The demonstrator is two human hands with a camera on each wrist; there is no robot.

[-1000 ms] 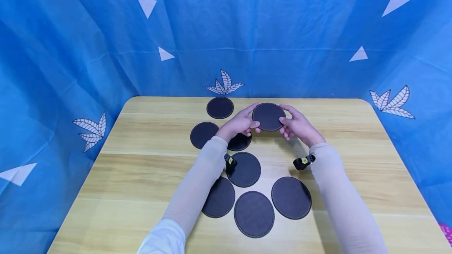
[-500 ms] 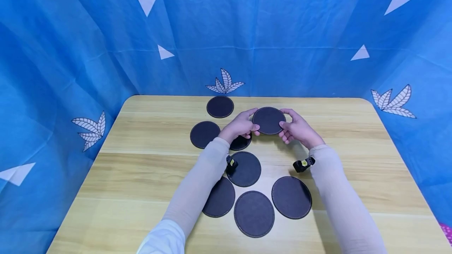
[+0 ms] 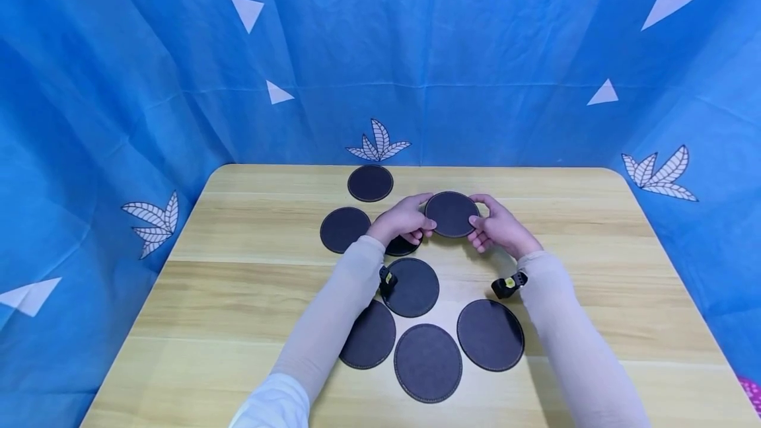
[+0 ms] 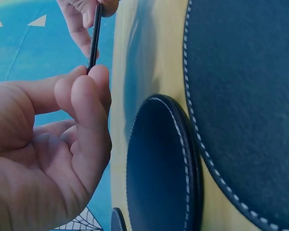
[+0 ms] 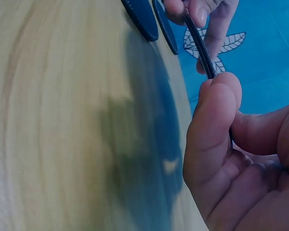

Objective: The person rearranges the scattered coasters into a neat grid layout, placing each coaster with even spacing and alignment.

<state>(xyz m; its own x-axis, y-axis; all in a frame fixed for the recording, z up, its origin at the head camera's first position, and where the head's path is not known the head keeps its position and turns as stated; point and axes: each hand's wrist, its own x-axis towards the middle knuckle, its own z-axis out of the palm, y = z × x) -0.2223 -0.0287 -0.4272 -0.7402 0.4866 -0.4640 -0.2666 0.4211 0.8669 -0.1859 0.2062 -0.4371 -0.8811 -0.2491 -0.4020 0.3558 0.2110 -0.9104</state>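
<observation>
A round dark leather coaster [image 3: 452, 214] with a stitched rim is raised off the table between both hands, its flat face turned toward the head camera. My left hand [image 3: 407, 220] pinches its left edge between thumb and fingers. On the opposite edge, my right hand [image 3: 501, 224] pinches it the same way. Both wrist views show this coaster edge-on. Beneath the left hand lies another coaster [image 3: 403, 247], partly covered by that hand. Just left of it is a further coaster [image 3: 345, 230], lying flat.
Several matching coasters lie flat on the wooden table [image 3: 238, 309]: one at the back [image 3: 370, 183], a middle coaster [image 3: 411, 288], and a front row with a coaster [image 3: 428, 363] at its centre. The left forearm partly covers one coaster [image 3: 370, 337]. A blue curtain [image 3: 475, 58] hangs behind.
Both hands, still pinching the coaster, have moved it slightly down in the head view. The coasters on the table have stayed in place.
</observation>
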